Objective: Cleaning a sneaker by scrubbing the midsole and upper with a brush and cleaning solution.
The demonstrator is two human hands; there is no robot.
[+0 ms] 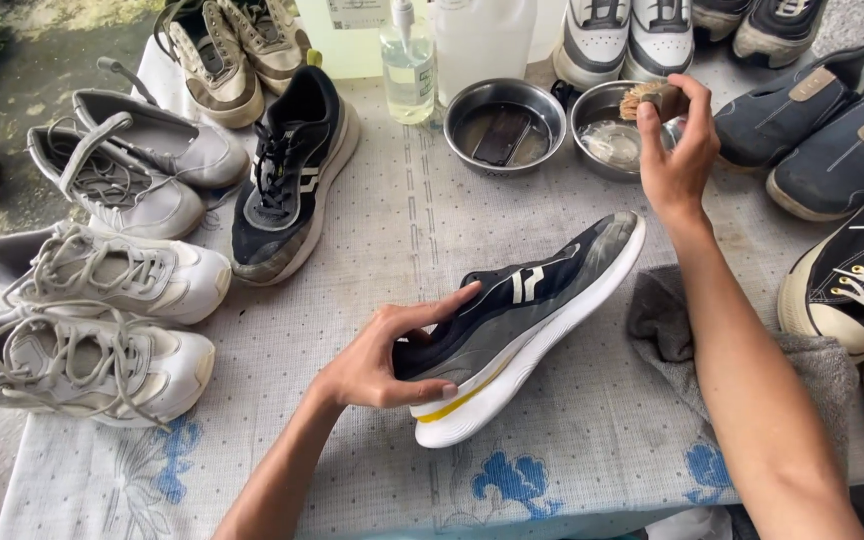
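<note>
Sneaker (522,320) gripped by left hand (382,365); right hand (677,150) holds brush (647,100) over water-filled bowl (602,140).

My left hand (377,365) and right hand (677,150) are bare, slim and long-fingered with short, unpainted nails, and both my lean forearms are uncovered, with no sleeve, glove, ring or watch anywhere along them.

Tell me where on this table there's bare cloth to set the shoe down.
Bare tablecloth runs down the middle, between the dark sneaker lying flat and the one your left hand holds. More lies along the front edge, past the white pair. The back, around both steel bowls where your right hand holds a brush, is crowded.
</note>
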